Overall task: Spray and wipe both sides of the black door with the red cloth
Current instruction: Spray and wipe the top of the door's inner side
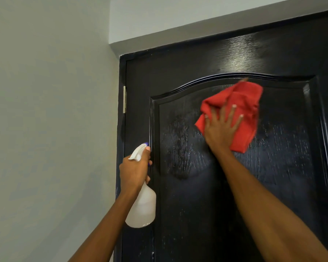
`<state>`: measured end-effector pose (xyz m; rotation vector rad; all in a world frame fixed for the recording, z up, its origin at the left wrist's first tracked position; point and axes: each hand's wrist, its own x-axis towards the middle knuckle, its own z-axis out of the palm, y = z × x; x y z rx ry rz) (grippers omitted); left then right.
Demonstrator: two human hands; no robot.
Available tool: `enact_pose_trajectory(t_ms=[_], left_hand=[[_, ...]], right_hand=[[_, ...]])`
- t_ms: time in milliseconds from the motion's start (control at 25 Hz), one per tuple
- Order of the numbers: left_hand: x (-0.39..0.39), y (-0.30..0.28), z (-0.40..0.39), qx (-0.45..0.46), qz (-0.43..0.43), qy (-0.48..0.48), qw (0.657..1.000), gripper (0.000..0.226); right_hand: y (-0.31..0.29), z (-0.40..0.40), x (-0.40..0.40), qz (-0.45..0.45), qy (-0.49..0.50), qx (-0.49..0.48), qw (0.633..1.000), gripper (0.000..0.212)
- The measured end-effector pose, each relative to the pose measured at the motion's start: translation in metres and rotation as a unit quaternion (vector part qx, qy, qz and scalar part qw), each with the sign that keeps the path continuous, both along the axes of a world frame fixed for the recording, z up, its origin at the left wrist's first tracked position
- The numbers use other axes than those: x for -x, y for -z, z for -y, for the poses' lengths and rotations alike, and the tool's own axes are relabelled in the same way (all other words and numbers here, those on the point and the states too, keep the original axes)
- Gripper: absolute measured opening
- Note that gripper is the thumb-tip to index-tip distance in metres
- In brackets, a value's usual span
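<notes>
Head view: right hand (221, 129) fingers (232, 115) spread, pressing red cloth (242, 108).

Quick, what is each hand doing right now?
Left hand: grips the spray bottle.
Right hand: open, fingers spread, pressing the red cloth on the black door.

Grey wall (45, 110), hinge (124, 99) at left.

Ahead of me, the black door (225, 186) lies open to passage below the red cloth (235, 114), its raised arched moulding (197, 86) and the wall (45, 110) hemming the left.
</notes>
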<state>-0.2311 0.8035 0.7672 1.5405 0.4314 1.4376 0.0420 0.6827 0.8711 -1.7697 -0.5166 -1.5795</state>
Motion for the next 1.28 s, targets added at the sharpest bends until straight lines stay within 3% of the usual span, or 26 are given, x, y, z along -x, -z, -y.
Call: enact_pose_trajectory(t_ms=[80, 160, 280, 400, 480, 640, 800, 920, 1000, 1080, 1160, 1240, 1280], left_hand=[[0.003, 0.007, -0.009, 0.017, 0.011, 0.037, 0.999, 0.034], [-0.002, 0.013, -0.014, 0.014, -0.003, 0.011, 1.0, 0.038], [-0.013, 0.017, -0.007, 0.008, -0.012, -0.017, 1.0, 0.039], [-0.027, 0.028, 0.007, -0.016, -0.041, -0.038, 0.998, 0.043], [-0.035, 0.039, 0.021, -0.027, -0.06, -0.038, 0.997, 0.046], [-0.054, 0.071, 0.059, -0.007, -0.065, 0.034, 0.997, 0.042], [-0.07, 0.101, 0.088, 0.02, -0.073, 0.092, 0.993, 0.038], [-0.069, 0.108, 0.094, 0.017, -0.087, 0.105, 0.99, 0.039], [-0.062, 0.107, 0.089, 0.021, -0.093, 0.094, 0.991, 0.038], [-0.053, 0.11, 0.08, 0.026, -0.095, 0.08, 0.992, 0.036], [-0.047, 0.118, 0.075, 0.031, -0.096, 0.065, 0.993, 0.035], [-0.047, 0.126, 0.075, 0.033, -0.102, 0.056, 0.993, 0.037], [-0.05, 0.129, 0.078, 0.035, -0.105, 0.063, 0.992, 0.038]], right_hand=[[0.004, -0.037, 0.016, 0.063, -0.02, 0.085, 0.994, 0.042], [0.011, -0.07, 0.027, 0.129, -0.044, 0.186, 0.973, 0.042], [0.064, -0.103, 0.032, 0.229, -0.062, 0.376, 0.895, 0.05], [0.142, -0.078, 0.023, 0.238, -0.086, 0.525, 0.813, 0.058], [0.175, -0.03, 0.006, 0.209, -0.084, 0.55, 0.804, 0.057], [0.18, 0.088, -0.021, 0.119, -0.057, 0.436, 0.89, 0.057], [0.186, 0.183, -0.059, -0.019, 0.06, 0.19, 0.98, 0.064], [0.224, 0.175, -0.053, -0.176, 0.059, -0.054, 0.981, 0.058], [0.244, 0.132, -0.031, -0.232, 0.022, -0.095, 0.968, 0.054], [0.258, 0.085, -0.008, -0.205, 0.001, -0.018, 0.979, 0.048], [0.275, 0.057, 0.003, -0.06, 0.005, 0.19, 0.98, 0.044], [0.272, 0.065, -0.001, 0.076, -0.014, 0.39, 0.918, 0.059], [0.265, 0.078, -0.006, 0.104, -0.014, 0.433, 0.895, 0.062]])
